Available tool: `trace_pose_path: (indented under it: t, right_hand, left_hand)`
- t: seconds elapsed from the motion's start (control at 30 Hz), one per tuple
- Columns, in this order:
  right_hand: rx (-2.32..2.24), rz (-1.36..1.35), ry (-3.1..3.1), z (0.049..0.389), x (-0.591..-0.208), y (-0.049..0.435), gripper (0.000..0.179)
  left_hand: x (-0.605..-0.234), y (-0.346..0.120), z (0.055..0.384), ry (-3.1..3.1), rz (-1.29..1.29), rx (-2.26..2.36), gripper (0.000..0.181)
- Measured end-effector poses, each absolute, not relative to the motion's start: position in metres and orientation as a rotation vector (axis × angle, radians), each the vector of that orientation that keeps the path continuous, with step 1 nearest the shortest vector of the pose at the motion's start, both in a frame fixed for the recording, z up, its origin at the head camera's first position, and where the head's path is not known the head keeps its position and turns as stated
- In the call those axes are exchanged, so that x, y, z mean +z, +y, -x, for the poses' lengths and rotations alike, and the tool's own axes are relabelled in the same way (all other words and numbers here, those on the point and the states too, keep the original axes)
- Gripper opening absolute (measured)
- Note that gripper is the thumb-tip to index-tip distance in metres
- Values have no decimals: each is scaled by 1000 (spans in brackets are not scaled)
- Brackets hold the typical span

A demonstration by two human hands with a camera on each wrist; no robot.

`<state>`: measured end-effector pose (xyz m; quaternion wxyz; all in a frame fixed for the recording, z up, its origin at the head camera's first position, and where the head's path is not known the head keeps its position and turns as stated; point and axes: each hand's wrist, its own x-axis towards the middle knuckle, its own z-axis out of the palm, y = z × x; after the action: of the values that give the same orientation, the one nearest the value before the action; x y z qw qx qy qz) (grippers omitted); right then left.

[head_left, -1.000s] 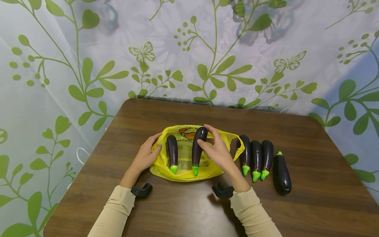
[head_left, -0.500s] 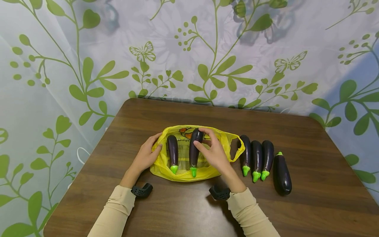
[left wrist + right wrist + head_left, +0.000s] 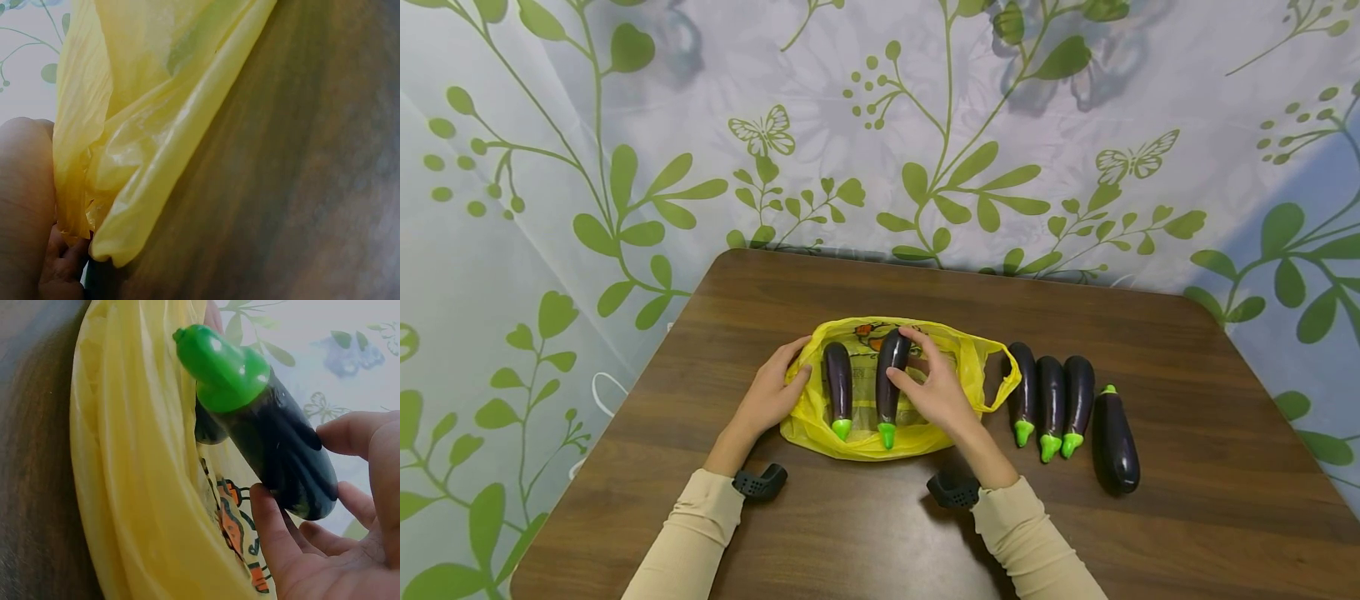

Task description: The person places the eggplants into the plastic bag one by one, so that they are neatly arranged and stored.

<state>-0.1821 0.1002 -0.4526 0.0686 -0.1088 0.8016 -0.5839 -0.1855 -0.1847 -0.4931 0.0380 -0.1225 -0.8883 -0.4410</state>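
Note:
A yellow plastic bag (image 3: pixel 867 454) lies with its mouth spread wide on the table. At its left rim my left hand (image 3: pixel 772 388) grips the plastic between thumb and fingers; in the left wrist view the bag (image 3: pixel 156 137) covers part of that hand. My right hand (image 3: pixel 936 387) pinches a dark eggplant (image 3: pixel 888 387) near its rounded end, over the bag's opening. The right wrist view has this eggplant's green cap (image 3: pixel 225 372) pointing away from the fingers. Another eggplant (image 3: pixel 838 383) lies inside the bag, left of the held one.
Right of the bag, three eggplants (image 3: pixel 1051 400) lie side by side, caps toward me. A further eggplant (image 3: pixel 1116 442) lies beyond them, turned the other way. The bag's handle loop (image 3: pixel 1009 379) reaches toward them. A leaf-patterned curtain (image 3: pixel 880 125) hangs behind the wooden table (image 3: pixel 820 533).
My right hand has shifted left and slightly toward me with the eggplant, bringing it closer to the one in the bag. The left hand stays at the bag's rim.

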Motion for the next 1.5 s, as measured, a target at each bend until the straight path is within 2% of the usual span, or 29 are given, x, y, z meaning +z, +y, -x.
trace_pose_path:
  t: [0.63,1.5]
  right_hand:
    - [-1754,356,2388,183,-465,93,70]
    - [-1787,325,2380,177,-481,76,62]
  left_hand:
    - [-495,-185,186,-2727,371,-1351,53]
    - [-493,-185,186,-2726,371,-1340,53]
